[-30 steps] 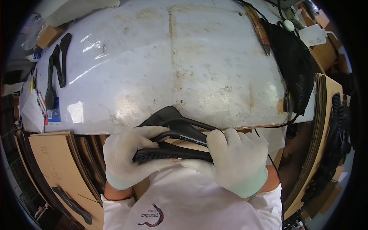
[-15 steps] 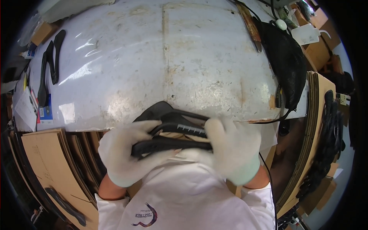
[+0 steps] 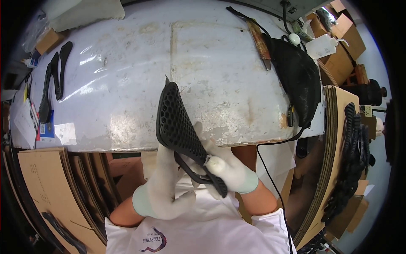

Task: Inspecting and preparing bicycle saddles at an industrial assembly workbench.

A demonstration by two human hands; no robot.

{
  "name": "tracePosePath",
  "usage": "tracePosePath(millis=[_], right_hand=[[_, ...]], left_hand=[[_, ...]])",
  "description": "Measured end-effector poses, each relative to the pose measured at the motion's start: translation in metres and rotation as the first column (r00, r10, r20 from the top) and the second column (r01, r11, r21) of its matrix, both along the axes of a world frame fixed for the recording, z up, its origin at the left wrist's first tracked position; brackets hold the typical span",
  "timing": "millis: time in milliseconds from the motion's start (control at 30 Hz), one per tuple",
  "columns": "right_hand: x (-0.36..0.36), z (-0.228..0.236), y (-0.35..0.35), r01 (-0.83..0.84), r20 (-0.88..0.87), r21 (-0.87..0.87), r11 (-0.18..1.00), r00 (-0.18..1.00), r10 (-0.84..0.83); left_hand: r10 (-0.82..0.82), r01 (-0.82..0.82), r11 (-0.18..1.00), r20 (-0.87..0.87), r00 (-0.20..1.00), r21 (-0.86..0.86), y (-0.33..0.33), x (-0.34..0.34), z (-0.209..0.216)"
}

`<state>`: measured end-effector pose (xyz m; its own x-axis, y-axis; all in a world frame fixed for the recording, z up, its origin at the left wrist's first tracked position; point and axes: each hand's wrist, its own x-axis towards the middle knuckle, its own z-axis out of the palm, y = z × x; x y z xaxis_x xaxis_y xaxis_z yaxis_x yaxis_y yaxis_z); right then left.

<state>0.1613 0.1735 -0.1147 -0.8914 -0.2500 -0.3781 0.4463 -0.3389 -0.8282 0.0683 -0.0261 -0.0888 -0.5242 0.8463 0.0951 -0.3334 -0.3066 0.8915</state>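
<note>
Both gloved hands, left hand (image 3: 163,186) and right hand (image 3: 226,169), clamp the honeycomb saddle pad (image 3: 177,122) upright above the counter (image 3: 127,97) edge; a loosened grip could drop it.

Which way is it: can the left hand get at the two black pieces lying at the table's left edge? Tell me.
Probably not as things stand: the left hand is gripping the black honeycomb part. The table between it and the black pieces looks bare.

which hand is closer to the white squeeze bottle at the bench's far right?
Right. The right hand grips the black honeycomb part well below-left of the squeeze bottle; the left hand is farther left.
</note>
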Motion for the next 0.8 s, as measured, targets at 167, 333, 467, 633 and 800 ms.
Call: tracePosePath(millis=[167, 333, 467, 633, 800], right_hand=[[-0.019, 0.025, -0.016, -0.05, 0.032, 0.42, 0.906, 0.999, 0.04], [-0.011, -0.014, -0.02, 0.164, -0.159, 0.142, 0.976, 0.977, -0.141], [-0.016, 0.022, -0.02, 0.089, 0.01, -0.116, 0.989, 0.996, -0.089], [-0.012, 0.017, -0.021, 0.083, 0.179, -0.399, 0.913, 0.984, -0.012], [-0.013, 0.016, -0.026, 0.072, 0.093, -0.207, 0.976, 0.994, -0.054]], left_hand=[[0.062, -0.267, 0.916, -0.551, 0.832, -0.299, 0.006, 0.0, -0.002], [0.279, -0.29, 0.956, -0.186, 0.942, -0.034, 0.006, 0.006, -0.02], [0.322, -0.321, 0.947, 0.047, 0.946, -0.022, 0.0, 0.003, -0.012], [0.295, -0.301, 0.952, -0.106, 0.95, -0.047, -0.002, 0.004, -0.009], [0.313, -0.319, 0.947, -0.127, 0.941, -0.035, 0.001, 0.003, -0.015]])
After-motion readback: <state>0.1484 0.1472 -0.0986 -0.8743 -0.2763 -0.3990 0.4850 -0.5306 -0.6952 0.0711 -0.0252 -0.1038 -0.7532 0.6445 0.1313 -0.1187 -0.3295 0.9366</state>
